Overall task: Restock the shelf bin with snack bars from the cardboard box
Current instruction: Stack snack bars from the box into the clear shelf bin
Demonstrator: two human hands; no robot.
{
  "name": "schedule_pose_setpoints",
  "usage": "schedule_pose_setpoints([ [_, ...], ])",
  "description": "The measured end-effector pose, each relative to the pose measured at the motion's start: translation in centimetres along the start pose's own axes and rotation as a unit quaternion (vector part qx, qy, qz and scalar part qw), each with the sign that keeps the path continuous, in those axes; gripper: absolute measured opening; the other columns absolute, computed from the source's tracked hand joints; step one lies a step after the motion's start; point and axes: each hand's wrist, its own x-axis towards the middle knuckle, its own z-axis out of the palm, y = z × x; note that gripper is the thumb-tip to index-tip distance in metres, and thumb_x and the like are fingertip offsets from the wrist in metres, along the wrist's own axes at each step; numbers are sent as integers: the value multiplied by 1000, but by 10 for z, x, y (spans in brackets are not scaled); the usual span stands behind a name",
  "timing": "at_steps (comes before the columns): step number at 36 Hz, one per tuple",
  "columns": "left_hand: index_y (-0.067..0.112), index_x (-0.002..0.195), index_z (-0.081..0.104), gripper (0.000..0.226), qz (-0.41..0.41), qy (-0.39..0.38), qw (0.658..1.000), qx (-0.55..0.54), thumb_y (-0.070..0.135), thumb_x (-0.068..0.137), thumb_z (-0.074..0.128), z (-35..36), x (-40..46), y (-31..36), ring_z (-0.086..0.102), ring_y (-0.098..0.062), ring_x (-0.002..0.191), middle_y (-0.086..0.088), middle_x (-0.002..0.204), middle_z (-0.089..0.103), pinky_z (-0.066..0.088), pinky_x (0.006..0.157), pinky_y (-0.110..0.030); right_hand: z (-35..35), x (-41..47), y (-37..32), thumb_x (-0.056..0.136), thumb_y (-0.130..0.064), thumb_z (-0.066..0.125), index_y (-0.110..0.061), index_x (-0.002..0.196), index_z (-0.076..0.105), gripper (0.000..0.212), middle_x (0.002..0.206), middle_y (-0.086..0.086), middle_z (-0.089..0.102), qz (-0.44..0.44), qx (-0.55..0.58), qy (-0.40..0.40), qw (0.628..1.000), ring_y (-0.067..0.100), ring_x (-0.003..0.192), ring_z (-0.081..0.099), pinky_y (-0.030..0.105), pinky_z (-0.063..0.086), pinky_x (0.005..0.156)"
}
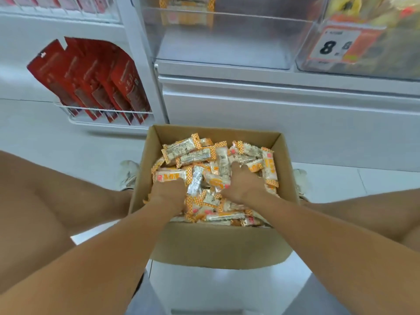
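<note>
Snack bars [213, 176] fill our cardboard box [218, 244] at the frame's middle. Our left hand [169, 193] and right hand [244, 183] dig in, fingers buried, so we cannot tell their grip.

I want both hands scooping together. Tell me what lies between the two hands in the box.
In the head view, loose snack bars fill the stretch between the left hand and right hand inside the cardboard box.

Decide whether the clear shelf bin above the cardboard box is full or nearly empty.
Nearly empty: the clear shelf bin shows mostly bare floor, with only a few snack bars at its back.
</note>
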Motion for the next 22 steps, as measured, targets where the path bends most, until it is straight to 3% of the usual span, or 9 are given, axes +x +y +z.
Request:
schedule_pose_setpoints([
  [4,14,136,46,71,12,-31,993,-113,66,89,59,-10,-2,-3,58,-29,122,-6,133,59,48,92,-40,-2,5,-2,88,-40,68,-12,125,44,52,96,2,57,-7,59,-16,998,24,90,61,39,55,73],
  [6,12,127,56,65,11,-48,987,-152,68,94,48,-15,-2,-8,58,-29,117,-8,126,61,47,91,-39,-6,8,0,87,-37,72,-10,130,47,56,105,6,60,7,119,-49,992,24,95,61,39,56,81],
  [9,11,81,59,63,-16,-22,951,-307,66,99,35,-28,-1,-13,59,-28,88,-7,84,59,42,76,-33,-22,12,6,82,-32,80,-6,135,52,66,132,12,58,17,212,-104,972,29,115,59,29,49,83],
  [11,9,89,63,64,-60,-1,878,-475,65,100,34,-45,2,-14,64,-31,94,-11,91,64,46,81,-32,-36,13,12,81,-24,82,-6,104,66,33,109,9,66,19,292,-125,948,22,96,64,21,48,69],
  [12,7,103,65,61,-78,7,807,-586,63,100,39,-53,4,-13,66,-32,100,-18,105,69,51,87,-35,-45,13,14,82,-21,82,-8,88,66,21,95,5,68,18,336,-135,932,19,88,65,20,49,66],
  [14,10,107,61,45,-88,-4,664,-743,53,101,49,-70,6,-9,68,-30,93,-22,113,70,58,79,-40,-62,12,20,83,-19,81,-11,81,65,19,86,1,66,16,404,-160,901,20,89,63,30,58,81],
  [15,10,107,60,38,-84,-18,618,-781,47,102,50,-77,6,-8,69,-28,88,-19,110,70,58,72,-38,-72,11,22,85,-20,80,-10,85,65,18,90,2,64,18,414,-177,893,20,90,63,39,58,90],
  [18,8,119,61,37,-79,-49,545,-833,40,104,50,-92,4,-3,69,-23,78,-14,103,73,58,64,-37,-103,1,25,90,-28,75,-3,102,64,30,102,6,61,9,355,-238,904,22,88,65,49,58,92],
  [22,11,122,57,26,-67,-90,498,-860,31,106,49,-105,-3,-1,65,-23,69,-12,92,63,60,64,-41,-138,-15,27,96,-41,66,1,119,63,48,96,6,66,-8,231,-310,922,27,84,65,50,59,90],
])
